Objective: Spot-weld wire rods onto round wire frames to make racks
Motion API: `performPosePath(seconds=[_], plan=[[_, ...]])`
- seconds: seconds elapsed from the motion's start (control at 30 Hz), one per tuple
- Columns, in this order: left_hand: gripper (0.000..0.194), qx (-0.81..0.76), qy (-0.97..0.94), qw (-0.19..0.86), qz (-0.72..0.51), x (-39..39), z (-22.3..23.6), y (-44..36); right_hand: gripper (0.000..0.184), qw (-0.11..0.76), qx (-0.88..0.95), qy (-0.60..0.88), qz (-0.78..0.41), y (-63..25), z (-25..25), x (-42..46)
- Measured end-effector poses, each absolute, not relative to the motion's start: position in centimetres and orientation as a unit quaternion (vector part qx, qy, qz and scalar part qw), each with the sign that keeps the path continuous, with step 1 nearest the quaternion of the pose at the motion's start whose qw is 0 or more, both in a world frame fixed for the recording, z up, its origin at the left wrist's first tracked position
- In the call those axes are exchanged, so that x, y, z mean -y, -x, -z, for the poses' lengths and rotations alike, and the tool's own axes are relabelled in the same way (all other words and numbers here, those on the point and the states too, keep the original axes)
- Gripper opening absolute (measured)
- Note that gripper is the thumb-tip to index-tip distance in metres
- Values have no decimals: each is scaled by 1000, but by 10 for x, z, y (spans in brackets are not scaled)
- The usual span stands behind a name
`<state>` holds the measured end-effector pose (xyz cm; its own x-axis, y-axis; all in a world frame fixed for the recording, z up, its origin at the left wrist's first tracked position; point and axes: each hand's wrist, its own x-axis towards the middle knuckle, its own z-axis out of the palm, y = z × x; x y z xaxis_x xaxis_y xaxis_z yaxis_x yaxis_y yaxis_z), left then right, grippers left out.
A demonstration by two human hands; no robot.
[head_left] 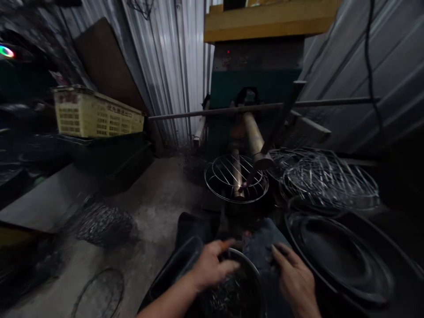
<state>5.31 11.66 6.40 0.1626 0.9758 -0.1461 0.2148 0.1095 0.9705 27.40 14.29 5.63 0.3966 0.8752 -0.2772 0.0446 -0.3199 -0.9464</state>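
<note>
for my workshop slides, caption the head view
Left hand and right hand beside a metal bowl, round wire racks piled ahead.

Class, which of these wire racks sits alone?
The wire rack in front of the green machine sits alone; the others lie heaped together to its right.

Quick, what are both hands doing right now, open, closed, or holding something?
Left hand: open, fingers spread above the rim of a metal bowl, holding nothing visible.
Right hand: half curled; cannot tell whether it holds anything.
</note>
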Motion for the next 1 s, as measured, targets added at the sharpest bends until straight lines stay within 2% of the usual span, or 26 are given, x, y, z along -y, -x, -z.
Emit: performPosePath(seconds=[0.13,0.27,0.43,0.57,0.8,1.0], plan=[[76,-613,-337,465,-543,-171,-77,-17,59,503,328,692,-400,-298,-44,-148],[90,-576,-258,480,-609,-242,-111,-3,52,471,371,674,-433,-294,-46,-156],[87,-538,-221,528,-618,-298,-138,-10,30,482,492,588,-424,-263,-97,-196],[77,-540,-193,560,-598,-321,-137,-14,23,511,554,483,-447,-217,-126,-234],[71,-533,-168,493,-667,-300,-142,-26,21,528,536,521,-403,-185,-103,-247],[76,-511,-156,505,-678,-292,-140,-40,25,560,487,538,-399,-194,-107,-244]])
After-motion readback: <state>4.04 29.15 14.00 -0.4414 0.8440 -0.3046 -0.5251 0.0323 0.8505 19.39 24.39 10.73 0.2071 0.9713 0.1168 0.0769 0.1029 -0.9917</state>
